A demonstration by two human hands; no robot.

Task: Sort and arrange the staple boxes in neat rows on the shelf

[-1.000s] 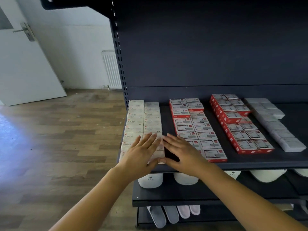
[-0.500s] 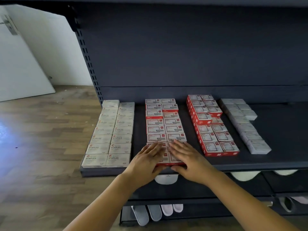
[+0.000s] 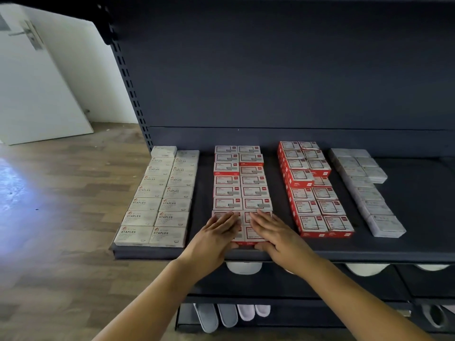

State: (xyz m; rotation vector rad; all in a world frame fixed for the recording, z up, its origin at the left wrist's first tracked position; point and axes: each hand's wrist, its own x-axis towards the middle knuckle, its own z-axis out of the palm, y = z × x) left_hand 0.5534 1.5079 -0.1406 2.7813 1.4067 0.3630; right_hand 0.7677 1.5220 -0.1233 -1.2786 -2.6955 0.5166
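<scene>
Four groups of staple boxes lie on a dark shelf (image 3: 406, 249). Cream boxes marked STAPLES (image 3: 162, 193) form two rows at the left. Red-and-white boxes (image 3: 242, 185) make two rows in the middle. My left hand (image 3: 214, 236) and my right hand (image 3: 273, 233) lie flat with straight fingers on the front boxes of these middle rows, thumbs at the front faces. A second red-and-white group (image 3: 312, 190), partly stacked two high, lies to the right. Grey boxes (image 3: 364, 190) form the far right group.
The shelf's back panel (image 3: 283, 70) rises behind the boxes. Lower shelves hold white and grey slippers (image 3: 229, 316). Wooden floor (image 3: 61, 193) and a white door (image 3: 32, 89) lie to the left. Bare shelf surface (image 3: 423, 193) extends right of the grey boxes.
A second ago both hands pressed the cream rows' front right end; they then shifted to the middle red-and-white rows and stay flat there. The view swung right.
</scene>
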